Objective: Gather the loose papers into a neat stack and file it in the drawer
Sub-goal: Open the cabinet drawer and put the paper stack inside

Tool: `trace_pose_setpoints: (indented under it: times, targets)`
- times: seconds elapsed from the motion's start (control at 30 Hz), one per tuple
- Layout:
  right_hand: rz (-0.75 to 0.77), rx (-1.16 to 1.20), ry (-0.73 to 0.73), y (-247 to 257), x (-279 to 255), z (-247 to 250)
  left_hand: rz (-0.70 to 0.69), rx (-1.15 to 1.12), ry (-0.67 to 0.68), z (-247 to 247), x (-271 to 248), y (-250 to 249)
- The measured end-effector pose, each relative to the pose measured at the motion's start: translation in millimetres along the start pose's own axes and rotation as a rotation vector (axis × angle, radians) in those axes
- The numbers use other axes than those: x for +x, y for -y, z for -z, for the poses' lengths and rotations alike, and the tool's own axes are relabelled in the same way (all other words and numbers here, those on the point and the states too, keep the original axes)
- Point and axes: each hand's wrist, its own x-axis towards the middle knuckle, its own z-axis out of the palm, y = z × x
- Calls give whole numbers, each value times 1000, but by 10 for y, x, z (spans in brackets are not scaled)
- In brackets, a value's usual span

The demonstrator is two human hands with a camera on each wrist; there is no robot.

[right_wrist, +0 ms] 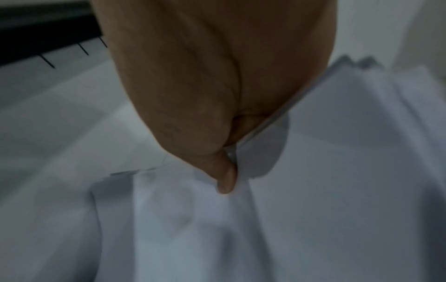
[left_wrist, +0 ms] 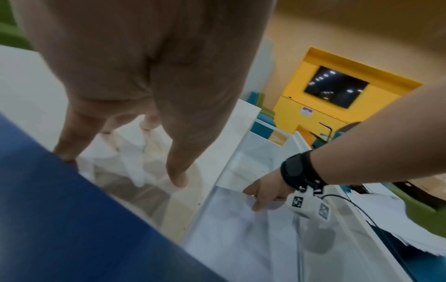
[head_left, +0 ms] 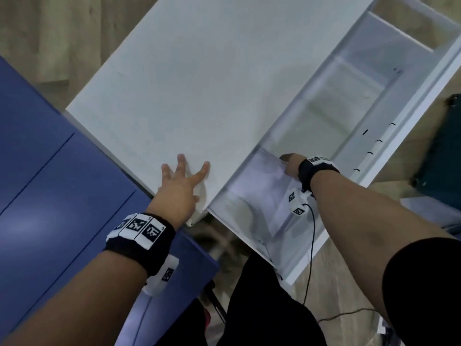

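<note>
A stack of white papers point(head_left: 262, 188) lies inside the pulled-out white drawer point(head_left: 374, 136), at its near end. My right hand point(head_left: 290, 164) reaches down into the drawer and pinches the far edge of the papers point(right_wrist: 337, 171), thumb on top; the sheets are slightly fanned and creased. In the left wrist view the same hand point(left_wrist: 263, 192) holds the papers point(left_wrist: 241, 238) low in the drawer. My left hand point(head_left: 184, 181) is spread, fingers straight, over the near corner of the white cabinet top point(head_left: 199, 83), and holds nothing.
A blue cabinet point(head_left: 50, 183) stands at the left, close against the white one. The far part of the drawer shows bare compartments with dividers point(head_left: 399, 33). A black cable point(head_left: 311, 245) hangs from my right wrist. A dark green object point(head_left: 446, 156) stands on the wooden floor at right.
</note>
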Motion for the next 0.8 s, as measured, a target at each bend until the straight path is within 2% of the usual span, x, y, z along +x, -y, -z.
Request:
trace_pose_setpoints:
  times: [0.17,0.27,0.37,0.47,0.53,0.6,0.7,0.8]
  targets:
    - [-57,-54,-4,-44,482,-241,-8,32,13,74,-3,-30]
    - [-48,-138,16,-321,1138,-567,10,11,33,67,4,-34]
    - [-112,-99,-19,-416,1377,-821,7,-129,31,46,-33,-12]
    - [-134,-21,-95,-72,881,-781,-18,-81,-24,-39,5,5]
    - [-130,21,-133,-23,808,-776,-31,11,-11,-98,45,36]
    - [-147,56,-151,-8,784,-724,10,-58,21,-76,53,17]
    - [-158,148,-168,75,611,-584,13,35,10,-62,74,2]
    - [-73,340,-258,180,188,-334,-2,6,29,-46,55,-5]
